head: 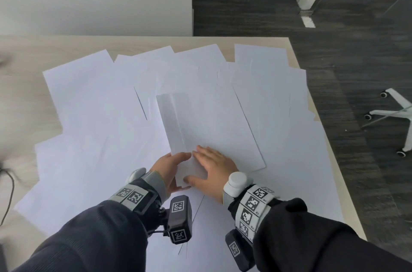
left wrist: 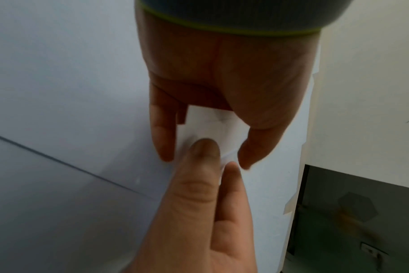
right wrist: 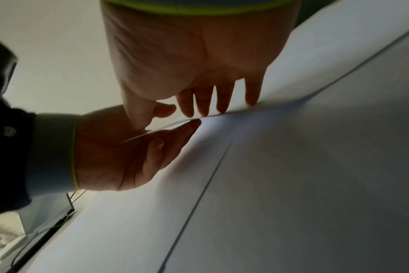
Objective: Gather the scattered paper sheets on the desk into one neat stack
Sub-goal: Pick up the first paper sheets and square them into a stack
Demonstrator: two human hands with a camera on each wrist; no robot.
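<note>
White paper sheets [head: 100, 115] lie fanned and overlapping across the pale wooden desk [head: 26, 53]. We see one raised white sheet [head: 211, 124] near the desk's middle, its near corner lifted off the others. Our left hand [head: 170, 169] pinches that corner, thumb above, fingers [right wrist: 175, 133] curled beneath. Our right hand [head: 214, 168] lies flat on top, fingers [right wrist: 203, 103] straight and slightly spread, thumb pressing the corner. Black-and-white square code markers [head: 252, 202] ring both wrists; we read no legible writing.
</note>
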